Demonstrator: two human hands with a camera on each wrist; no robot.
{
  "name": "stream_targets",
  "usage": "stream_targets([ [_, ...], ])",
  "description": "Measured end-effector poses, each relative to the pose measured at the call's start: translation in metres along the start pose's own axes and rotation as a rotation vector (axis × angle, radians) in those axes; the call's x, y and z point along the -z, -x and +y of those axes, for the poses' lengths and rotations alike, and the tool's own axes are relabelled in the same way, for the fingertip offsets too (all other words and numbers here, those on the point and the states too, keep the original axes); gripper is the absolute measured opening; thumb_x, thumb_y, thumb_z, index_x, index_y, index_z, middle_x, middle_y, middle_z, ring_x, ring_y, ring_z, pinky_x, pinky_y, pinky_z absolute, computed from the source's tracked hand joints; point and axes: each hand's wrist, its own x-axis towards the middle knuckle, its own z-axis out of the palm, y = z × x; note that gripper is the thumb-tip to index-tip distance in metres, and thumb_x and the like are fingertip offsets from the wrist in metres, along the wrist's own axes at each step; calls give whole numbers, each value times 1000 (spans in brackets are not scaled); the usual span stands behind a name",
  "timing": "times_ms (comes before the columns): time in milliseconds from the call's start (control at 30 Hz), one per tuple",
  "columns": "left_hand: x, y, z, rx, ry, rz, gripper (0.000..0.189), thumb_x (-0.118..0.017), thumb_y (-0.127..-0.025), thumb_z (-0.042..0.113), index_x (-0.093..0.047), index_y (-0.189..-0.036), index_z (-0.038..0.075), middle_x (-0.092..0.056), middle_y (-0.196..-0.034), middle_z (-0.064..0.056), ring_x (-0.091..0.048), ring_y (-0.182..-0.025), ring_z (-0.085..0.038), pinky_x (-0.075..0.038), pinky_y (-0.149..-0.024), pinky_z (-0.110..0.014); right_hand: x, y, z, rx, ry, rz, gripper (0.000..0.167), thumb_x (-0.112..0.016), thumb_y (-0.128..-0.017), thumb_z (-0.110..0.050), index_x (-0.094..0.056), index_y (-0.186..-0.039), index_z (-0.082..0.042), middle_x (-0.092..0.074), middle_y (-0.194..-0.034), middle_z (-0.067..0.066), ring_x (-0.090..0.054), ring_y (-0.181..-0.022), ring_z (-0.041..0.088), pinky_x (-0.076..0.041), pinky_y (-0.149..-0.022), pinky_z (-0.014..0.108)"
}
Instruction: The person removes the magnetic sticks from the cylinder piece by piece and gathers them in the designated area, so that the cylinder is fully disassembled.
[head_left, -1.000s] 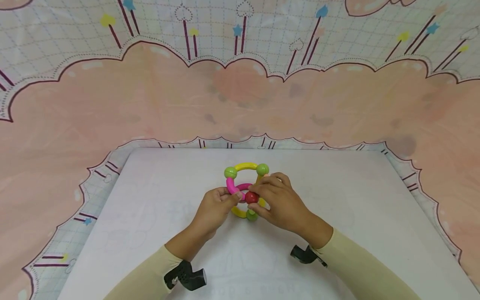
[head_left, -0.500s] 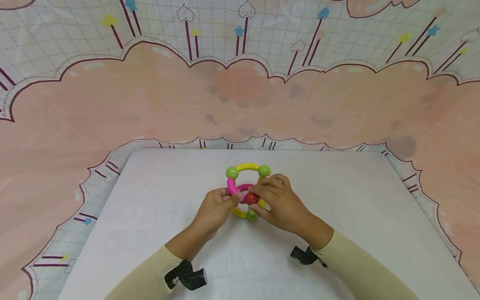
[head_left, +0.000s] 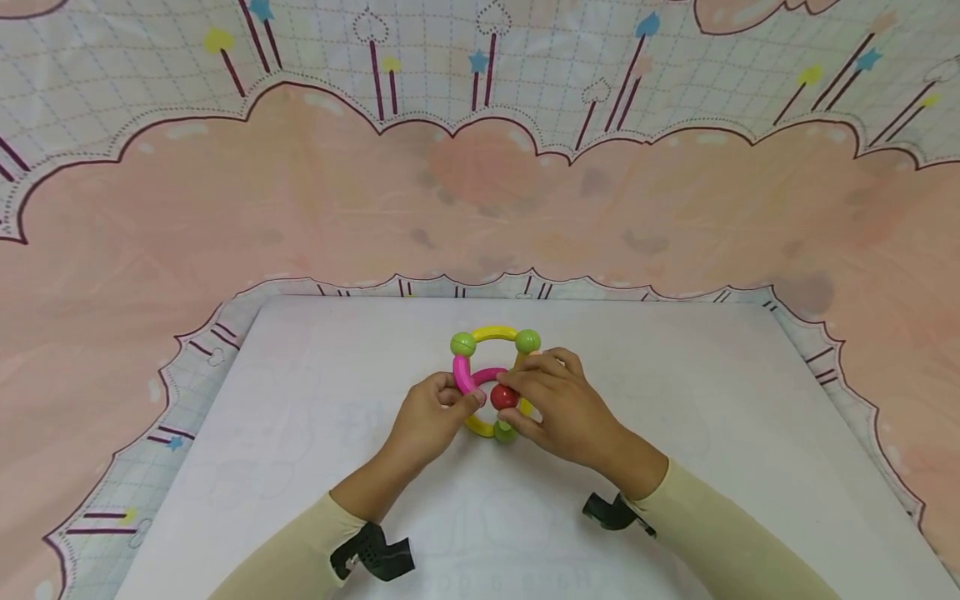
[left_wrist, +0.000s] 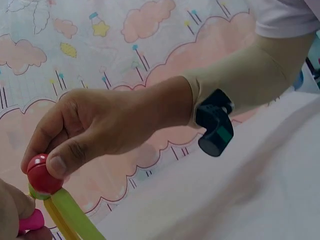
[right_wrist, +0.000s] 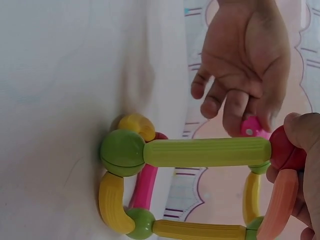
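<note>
A frame of magnetic building sticks and balls (head_left: 493,332) stands on the white table between the hands. My left hand (head_left: 427,421) pinches a pink curved stick (head_left: 461,372) between thumb and fingers; its end with a small silvery dot faces free in the right wrist view. My right hand (head_left: 570,412) holds a red ball (head_left: 504,397) at the top corner between thumb and fingers. From that ball a light green stick (right_wrist: 207,152) runs down to a green ball (right_wrist: 123,152), and a peach curved stick (right_wrist: 280,205) joins beside it.
The white tabletop (head_left: 300,358) spreads around the frame. Behind it hangs a pink and white patterned cloth (head_left: 480,208). Each forearm carries a black wrist camera (head_left: 372,552) over a beige sleeve (head_left: 292,550).
The pink stick's near end has drawn left from the red ball, and a gap now shows between them. My right hand keeps its hold on the ball, almost still.
</note>
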Motion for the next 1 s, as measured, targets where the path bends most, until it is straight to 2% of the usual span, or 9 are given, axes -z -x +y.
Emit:
stream_targets([
  [100, 1, 0, -1, -29, -122, 40, 30, -76, -94, 33, -66, -108, 8, -72, -85, 0, -58, -85, -20, -48, -68, -35, 0, 0, 0, -8, 3, -6, 51, -88, -83, -32, -71, -127, -12, -71, -111, 0, -53, -118, 20, -31, -107, 47],
  [200, 1, 0, -3, -72, -249, 90, 28, -77, -93, 32, -66, -108, 11, -71, -85, 5, -61, -91, -20, -44, -81, -44, -1, 1, 1, -14, 3, -6, 51, -88, -83, -32, -71, -127, -13, -71, -112, -1, -53, -119, 20, -31, -107, 47],
  [267, 1, -1, -4, -106, -314, 124, 29, -78, -92, 30, -67, -109, 10, -71, -86, 5, -63, -94, -21, -36, -88, -50, -2, 1, 1, -18, 0, -5, 51, -88, -83, -32, -71, -127, -13, -71, -112, -1, -52, -120, 20, -30, -108, 47],
  [367, 0, -3, -8, -150, -385, 166, 31, -80, -91, 29, -68, -109, 7, -72, -90, 0, -63, -95, -23, -25, -91, -52, -3, 2, 1, -21, -9, 2, 51, -87, -83, -32, -70, -127, -13, -71, -113, -1, -52, -120, 20, -30, -108, 47],
  [467, 1, -5, -11, -163, -436, 196, 34, -81, -90, 29, -69, -110, 5, -73, -93, -2, -62, -94, -24, -25, -88, -51, -3, 3, 1, -19, -11, 5, 49, -85, -85, -33, -70, -127, -13, -71, -113, -1, -52, -121, 20, -29, -109, 46],
  [700, 3, -9, -16, -169, -465, 223, 35, -83, -88, 29, -70, -111, 5, -75, -98, -5, -63, -93, -26, -24, -88, -52, -4, 4, 1, -25, -15, 2, 48, -84, -86, -34, -70, -127, -13, -70, -115, 0, -52, -121, 20, -29, -109, 46],
  [1000, 4, -10, -17, -144, -420, 187, 45, -83, -87, 27, -64, -120, 3, -71, -103, -8, -62, -96, -26, -28, -90, -51, -4, 5, 0, -29, -11, 4, 49, -83, -87, -35, -69, -127, -12, -70, -119, 2, -51, -125, 22, -29, -110, 47],
])
